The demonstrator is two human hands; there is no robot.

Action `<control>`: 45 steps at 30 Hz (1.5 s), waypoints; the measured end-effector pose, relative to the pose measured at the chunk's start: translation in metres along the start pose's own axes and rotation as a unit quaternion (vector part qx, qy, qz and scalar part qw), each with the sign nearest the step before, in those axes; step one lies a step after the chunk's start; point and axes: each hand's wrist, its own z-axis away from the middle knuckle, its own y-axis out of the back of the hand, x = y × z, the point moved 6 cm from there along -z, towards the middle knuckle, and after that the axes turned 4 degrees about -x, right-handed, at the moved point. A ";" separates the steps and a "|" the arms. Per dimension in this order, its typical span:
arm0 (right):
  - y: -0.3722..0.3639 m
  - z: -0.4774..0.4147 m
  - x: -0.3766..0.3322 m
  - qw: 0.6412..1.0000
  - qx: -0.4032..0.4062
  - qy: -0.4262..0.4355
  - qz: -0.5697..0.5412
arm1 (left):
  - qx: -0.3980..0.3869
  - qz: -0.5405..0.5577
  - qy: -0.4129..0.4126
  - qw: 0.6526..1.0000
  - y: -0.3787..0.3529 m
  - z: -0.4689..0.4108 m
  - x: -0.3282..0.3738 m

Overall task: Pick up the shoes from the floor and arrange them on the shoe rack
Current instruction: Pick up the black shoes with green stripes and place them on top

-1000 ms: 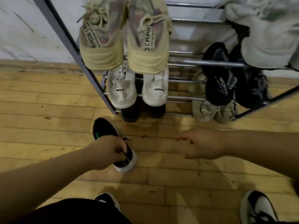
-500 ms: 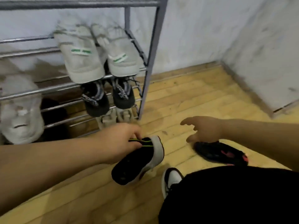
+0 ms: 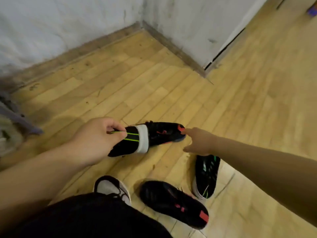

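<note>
My left hand (image 3: 95,140) pinches a black shoe with green stripes and a white sole (image 3: 132,141) and holds it above the wooden floor. Its mate, a black shoe with green marks (image 3: 205,176), lies on the floor under my right forearm. A black shoe with red marks (image 3: 167,133) lies behind the held shoe. My right hand (image 3: 197,140) reaches over it with straight fingers, one fingertip at its toe. A second black and red shoe (image 3: 173,202) lies near my foot. Only a blurred corner of the shoe rack (image 3: 15,115) shows at the left edge.
My own foot in a white and black shoe (image 3: 111,188) stands at the bottom, beside my dark trouser leg (image 3: 82,219). White walls meet in a corner (image 3: 143,24) ahead. A wall end (image 3: 205,66) juts out, with more wooden floor to its right.
The view has swung right, away from the shoe rack and onto the floor. My left hand still carries the green-striped shoe. My right hand has reached out to the black and red shoe.
</note>
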 end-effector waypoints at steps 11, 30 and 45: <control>-0.144 0.011 0.088 0.981 -0.018 -0.133 -0.141 | -0.091 -0.098 -0.006 0.991 -0.075 -0.002 0.040; 0.106 0.151 -0.052 0.917 0.238 0.163 -0.274 | 0.116 -0.021 -0.042 0.992 0.107 0.113 0.128; 0.179 0.393 -0.387 0.786 0.300 0.510 -0.179 | 0.384 0.092 -0.151 0.906 0.293 0.419 0.107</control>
